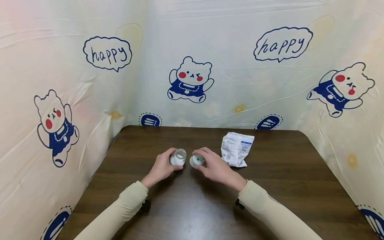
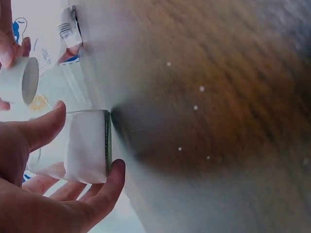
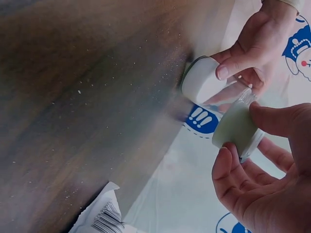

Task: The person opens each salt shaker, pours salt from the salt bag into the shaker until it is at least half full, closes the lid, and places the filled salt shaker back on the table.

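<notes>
My left hand grips a small clear glass jar partly filled with something white. The jar's mouth is uncovered; in the left wrist view its thumb and fingers wrap the jar from both sides. Just to the right, my right hand holds a pale green round lid between thumb and fingers. In the right wrist view the lid is tilted and has a clear part at its rim. Jar and lid are close together, with a small gap between them in the head view.
A crumpled white printed packet lies on the brown wooden table, right of my right hand. Tiny white grains are scattered on the tabletop in both wrist views. A printed curtain surrounds the table's back and sides.
</notes>
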